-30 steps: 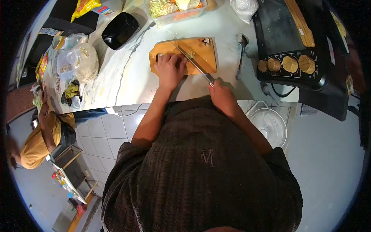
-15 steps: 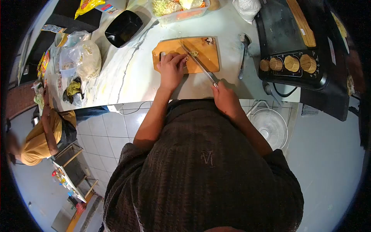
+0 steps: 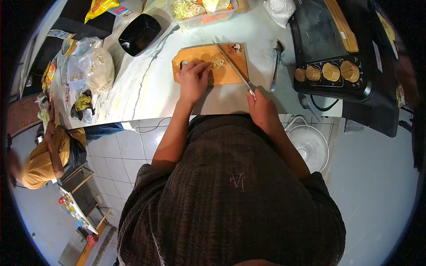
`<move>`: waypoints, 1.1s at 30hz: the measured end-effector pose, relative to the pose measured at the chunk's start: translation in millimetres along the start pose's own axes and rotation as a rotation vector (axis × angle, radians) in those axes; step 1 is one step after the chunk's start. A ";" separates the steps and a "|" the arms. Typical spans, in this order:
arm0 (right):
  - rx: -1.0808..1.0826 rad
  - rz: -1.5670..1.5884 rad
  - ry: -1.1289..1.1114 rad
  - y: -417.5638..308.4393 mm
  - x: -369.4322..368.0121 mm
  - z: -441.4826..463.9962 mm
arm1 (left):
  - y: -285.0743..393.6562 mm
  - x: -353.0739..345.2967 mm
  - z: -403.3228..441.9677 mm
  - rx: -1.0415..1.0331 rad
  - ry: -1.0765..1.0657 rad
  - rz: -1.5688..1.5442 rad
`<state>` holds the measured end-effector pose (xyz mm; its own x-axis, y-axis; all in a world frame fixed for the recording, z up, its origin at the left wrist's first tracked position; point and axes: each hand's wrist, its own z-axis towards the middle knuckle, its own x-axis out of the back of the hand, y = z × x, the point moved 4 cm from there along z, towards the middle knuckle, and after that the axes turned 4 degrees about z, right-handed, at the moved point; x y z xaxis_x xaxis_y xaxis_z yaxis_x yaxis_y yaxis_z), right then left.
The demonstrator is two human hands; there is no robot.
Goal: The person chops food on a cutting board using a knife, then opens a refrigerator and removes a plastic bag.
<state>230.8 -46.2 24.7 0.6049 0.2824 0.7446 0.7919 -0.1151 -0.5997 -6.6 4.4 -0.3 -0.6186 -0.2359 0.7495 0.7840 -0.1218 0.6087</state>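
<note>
From far away, I see a big pale counter point(image 3: 155, 95) going across the top. On the right side of it is a large black cooker point(image 3: 366, 80) with 4 round knobs. A clear tub point(image 3: 188, 25) of shredded food sits past the wooden board point(image 3: 222, 77), which lies flat in the middle.

The long knife point(image 3: 234, 67) slants over the board, and its tip pokes past the far edge. Here is what I see change: the blade is farther from the left fingers than 0.5 seconds ago. I can't tell if it touches the wood.

The right hand point(image 3: 262, 106) has its grip wrapped around the knife handle. The left hand point(image 3: 194, 80) is on the left part of the board, with its fingers bent and bunched. I can't tell if that grip pinches anything, because the fingers hide it.

Right of the board, a spoon point(image 3: 276, 66) lies on the counter.

The smallest things are pale bits point(image 3: 218, 63) on the board, between the left fingers and the blade. More of them show now. To me, that means the chopping is moving along.
</note>
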 end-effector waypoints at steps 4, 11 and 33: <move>-0.022 -0.051 -0.062 -5.8 -3.5 0.1 | 3.3 6.1 -0.7 0.014 0.010 0.037; 0.049 0.026 -0.072 -12.4 3.9 -6.8 | 17.0 7.4 0.8 0.036 0.007 0.052; -0.041 -0.013 -0.100 -7.5 29.2 6.6 | 27.9 -23.4 16.1 -0.070 0.080 0.196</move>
<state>242.0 -30.8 49.0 0.5844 0.3778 0.7182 0.8039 -0.1492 -0.5757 28.9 22.0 3.3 -0.4501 -0.3369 0.8270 0.8923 -0.1317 0.4319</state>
